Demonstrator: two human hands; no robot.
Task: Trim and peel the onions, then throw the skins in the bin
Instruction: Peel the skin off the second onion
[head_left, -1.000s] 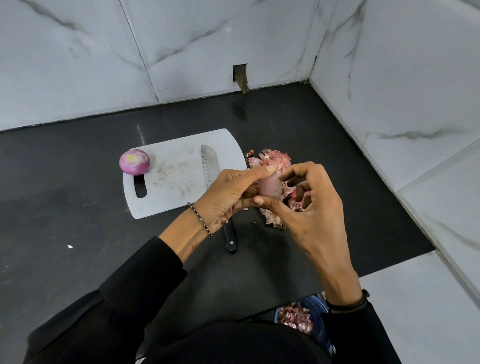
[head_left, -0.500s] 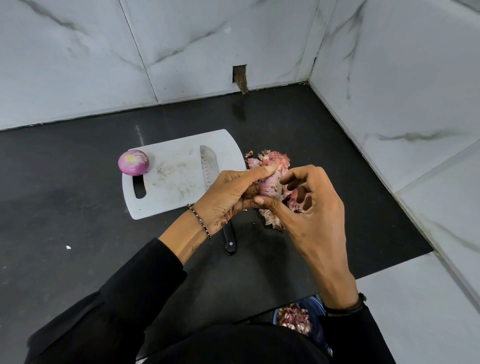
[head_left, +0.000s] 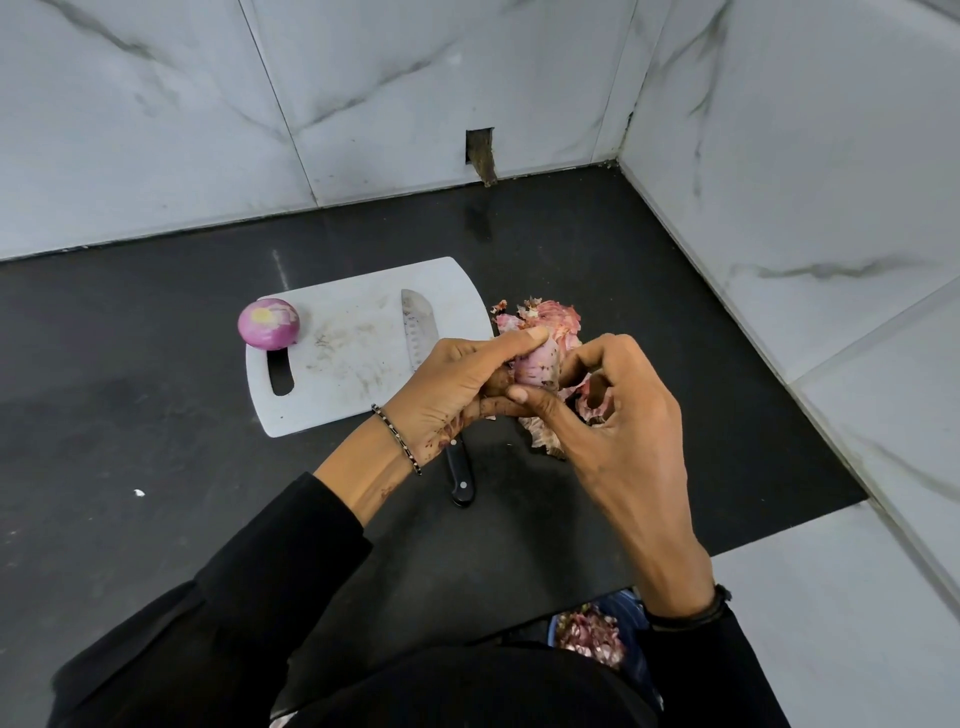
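My left hand (head_left: 457, 387) grips a pale pink onion (head_left: 537, 366) above the black counter, thumb laid over its top. My right hand (head_left: 618, 410) pinches the same onion from the right, thumb under it and fingers curled against its skin. A pile of loose pink skins (head_left: 550, 322) lies on the counter behind and under my hands. A peeled purple onion (head_left: 268, 322) rests at the left end of the white cutting board (head_left: 353, 358). A knife (head_left: 418, 325) lies on the board, its black handle (head_left: 460, 475) hanging off the near edge.
A blue bin (head_left: 631, 616) holding onion skins stands below the counter edge near my right wrist. White marble walls close the counter at the back and right. A small white speck (head_left: 138, 492) lies on the counter at the left.
The view has shifted slightly. My right fingers have closed in more tightly against the onion; both hands stay in the same place over the skin pile.
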